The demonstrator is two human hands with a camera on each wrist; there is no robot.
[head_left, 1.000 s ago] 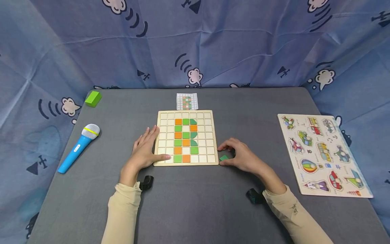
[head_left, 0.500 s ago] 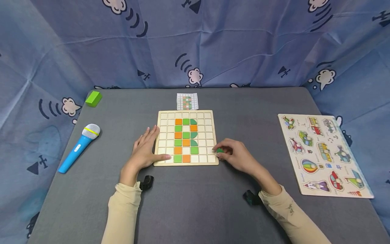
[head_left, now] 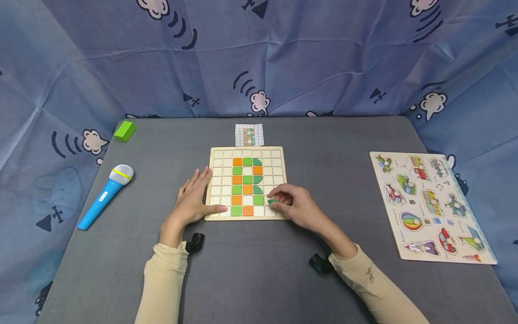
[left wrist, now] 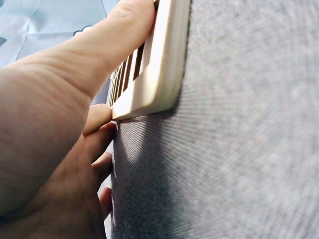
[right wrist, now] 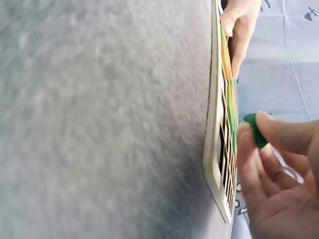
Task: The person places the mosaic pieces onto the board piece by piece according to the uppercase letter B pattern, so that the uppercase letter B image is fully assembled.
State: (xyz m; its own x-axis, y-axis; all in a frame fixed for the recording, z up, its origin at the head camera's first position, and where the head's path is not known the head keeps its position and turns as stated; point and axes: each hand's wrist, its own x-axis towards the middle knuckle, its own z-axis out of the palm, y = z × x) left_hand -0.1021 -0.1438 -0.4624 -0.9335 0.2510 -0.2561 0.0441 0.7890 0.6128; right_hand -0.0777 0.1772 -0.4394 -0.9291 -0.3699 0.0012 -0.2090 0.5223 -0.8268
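Observation:
A light wooden grid board lies on the grey table, with orange and green tiles set in its middle columns. Some of the green ones have a rounded side. My left hand rests at the board's left edge, thumb over the near corner and fingers stretched along the side. Between thumb and fingertips, my right hand pinches a small green tile over the right part of the board. Fingertips partly hide this tile; its full outline does not show.
Behind the board lies a small printed pattern card. To the left are a blue toy microphone and a green block. A wooden picture puzzle lies at the right. A patterned blue cloth hangs behind the table.
My right hand has picked up the green tile from beside the board's right edge and carried it left over the grid. My left hand stays in place.

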